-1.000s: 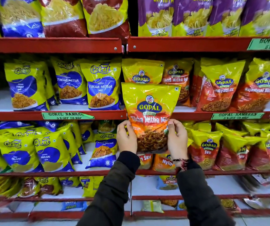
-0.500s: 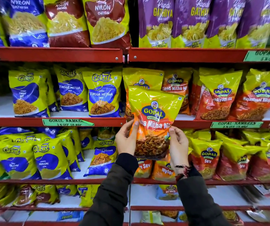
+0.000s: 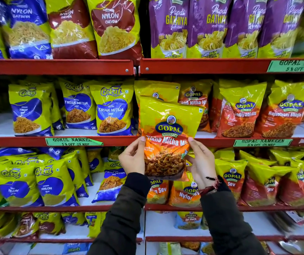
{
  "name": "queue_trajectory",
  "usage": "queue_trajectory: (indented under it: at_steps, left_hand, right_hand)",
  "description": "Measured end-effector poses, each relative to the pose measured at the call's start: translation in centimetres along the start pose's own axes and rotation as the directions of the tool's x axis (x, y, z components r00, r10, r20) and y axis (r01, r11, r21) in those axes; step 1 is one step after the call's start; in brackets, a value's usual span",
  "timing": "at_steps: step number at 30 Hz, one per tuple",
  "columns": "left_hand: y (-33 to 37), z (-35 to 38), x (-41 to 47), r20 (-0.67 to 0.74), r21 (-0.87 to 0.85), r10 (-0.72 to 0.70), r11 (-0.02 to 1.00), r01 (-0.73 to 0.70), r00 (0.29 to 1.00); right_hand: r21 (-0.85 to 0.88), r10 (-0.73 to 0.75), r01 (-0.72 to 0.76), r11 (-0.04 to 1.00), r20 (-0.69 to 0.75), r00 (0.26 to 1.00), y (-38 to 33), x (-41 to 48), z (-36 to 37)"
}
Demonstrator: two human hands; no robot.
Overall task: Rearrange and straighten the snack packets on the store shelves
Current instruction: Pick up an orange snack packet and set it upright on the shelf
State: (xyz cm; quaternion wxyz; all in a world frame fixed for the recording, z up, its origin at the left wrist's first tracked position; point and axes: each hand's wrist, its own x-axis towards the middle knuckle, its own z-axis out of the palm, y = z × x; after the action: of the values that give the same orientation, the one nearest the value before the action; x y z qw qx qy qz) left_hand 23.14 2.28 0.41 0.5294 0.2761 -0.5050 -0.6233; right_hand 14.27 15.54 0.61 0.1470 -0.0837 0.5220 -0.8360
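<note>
A: While both hands grip it, where is the Gopal Tikha Mitha Mix packet (image 3: 168, 137)?

B: Raised before the red middle shelf (image 3: 92, 140), overlapping its front edge. The left hand (image 3: 132, 159) and right hand (image 3: 200, 162) pinch its lower sides.

A: Which way does it point?

B: Long axis near vertical, top leaning slightly right, label facing the viewer. Another Gopal packet (image 3: 156, 89) stands directly behind.

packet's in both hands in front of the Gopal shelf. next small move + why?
Probably lift the Gopal Tikha Mitha Mix packet a little and ease it back onto the red shelf, upright. The left hand and right hand hold it by its lower sides, its bottom hanging below the shelf lip, directly in front of a matching yellow packet already standing there.
</note>
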Motion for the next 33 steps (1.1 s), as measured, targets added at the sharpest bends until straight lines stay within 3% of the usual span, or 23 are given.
queue_trajectory:
  at_steps: [7,13,19,26,33]
  left_hand:
    - [0.3,0.2,-0.5,0.001,-0.099,-0.111,0.989,0.110,0.994]
    - [-0.2,0.6,-0.1,-0.018,-0.165,-0.169,0.973,0.164,0.985]
    - [-1.1,1.4,-0.2,-0.003,-0.184,-0.230,0.957,0.225,0.973]
    - [-1.7,3.1,-0.3,0.017,-0.181,-0.224,0.958,0.223,0.975]
    - [-2.3,6.2,0.1,0.218,-0.062,-0.149,0.984,0.166,0.964]
  right_hand:
    - [-0.007,-0.059,0.058,0.998,-0.089,0.994,0.0,0.5,0.4]
    - [-0.048,-0.076,0.080,0.996,0.090,0.993,0.6,-0.6,-0.9]
    - [-0.050,-0.201,0.198,0.979,-0.070,0.977,1.4,0.2,-1.3]
    - [0.044,-0.196,0.204,0.978,-0.136,0.971,1.9,1.6,-2.8]
    - [0.091,-0.234,0.259,0.962,-0.220,0.947,0.3,4.0,-3.9]
